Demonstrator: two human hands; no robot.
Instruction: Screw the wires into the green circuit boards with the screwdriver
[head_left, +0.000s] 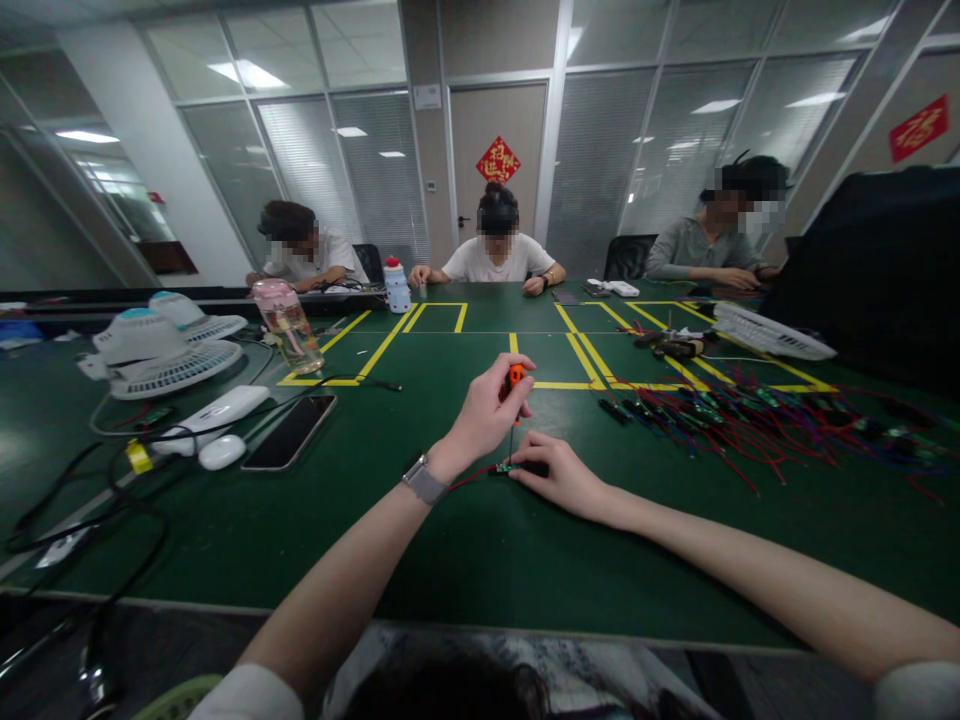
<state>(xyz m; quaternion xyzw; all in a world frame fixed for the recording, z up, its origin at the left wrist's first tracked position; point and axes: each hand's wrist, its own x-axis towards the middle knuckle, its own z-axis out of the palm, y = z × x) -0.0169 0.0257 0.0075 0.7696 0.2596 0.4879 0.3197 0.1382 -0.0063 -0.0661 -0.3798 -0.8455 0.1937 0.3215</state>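
My left hand (487,405), with a watch on its wrist, is closed round the orange and black handle of a screwdriver (517,376). The shaft points straight down, and its tip meets a small green circuit board (502,468) on the table. Low beside the board, my right hand (553,474) pinches its right edge between thumb and fingers. A red wire (472,478) runs from the board to the left, passing behind my left forearm. The fingers partly hide the board, so its finer parts cannot be made out.
A pile of small boards with red and blue wires (712,415) spreads over the right side. Leftward lie a phone (291,433), a white fan (176,350), cables and a pink bottle (287,325). Yellow tape (562,385) marks the green table (420,560). Several people sit opposite.
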